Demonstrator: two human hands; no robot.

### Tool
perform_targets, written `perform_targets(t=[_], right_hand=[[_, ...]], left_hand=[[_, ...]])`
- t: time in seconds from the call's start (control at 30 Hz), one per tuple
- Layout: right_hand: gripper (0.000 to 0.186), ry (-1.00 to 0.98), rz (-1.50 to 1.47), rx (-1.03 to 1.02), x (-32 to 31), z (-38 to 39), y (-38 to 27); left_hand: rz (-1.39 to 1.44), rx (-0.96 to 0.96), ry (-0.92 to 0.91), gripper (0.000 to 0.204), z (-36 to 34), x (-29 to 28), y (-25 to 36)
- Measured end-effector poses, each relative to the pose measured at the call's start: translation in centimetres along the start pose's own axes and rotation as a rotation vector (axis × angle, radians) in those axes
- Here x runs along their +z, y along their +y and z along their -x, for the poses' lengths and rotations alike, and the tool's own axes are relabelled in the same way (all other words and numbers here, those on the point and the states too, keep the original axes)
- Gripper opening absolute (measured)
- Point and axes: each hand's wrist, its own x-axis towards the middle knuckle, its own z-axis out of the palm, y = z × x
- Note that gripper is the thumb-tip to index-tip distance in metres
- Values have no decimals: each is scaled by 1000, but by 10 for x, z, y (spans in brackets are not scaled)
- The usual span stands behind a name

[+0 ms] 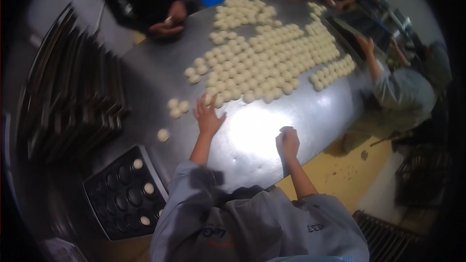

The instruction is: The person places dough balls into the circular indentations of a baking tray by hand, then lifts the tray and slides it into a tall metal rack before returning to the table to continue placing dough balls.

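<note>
Many pale round dough balls (262, 60) lie in close rows on a steel table (189, 136). My left hand (209, 120) reaches to the near left corner of these rows, its fingers spread and its fingertips at the nearest balls. Over the bare steel to the right, my right hand (289, 142) is closed in a fist. Whatever it may hold is hidden. Left of my left hand sit a small cluster of dough balls (175, 111) and one single dough ball (163, 135).
A dark baking tray (112, 179) with round wells, a few holding dough balls, is at the lower left. Stacked trays (73, 82) stand on the left. Co-workers' hands (170, 22) are across the table; another person (403, 87) handles a dark tray (361, 29) at right.
</note>
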Motion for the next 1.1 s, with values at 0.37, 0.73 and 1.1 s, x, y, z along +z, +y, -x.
perform_targets(t=[0.37,0.73,1.1], right_hand=[[12,-128,-127,-13,-11,-10,11],[42,-852,-1194,157,-32,-23,-64],[63,-250,141,-376,-80,-60,-49]], left_hand=[[-28,-91,-544,53,-85,-20,-8],[1078,-438,-906,31,37,-179,70],[1418,-777,-325,32,185,-208,15]])
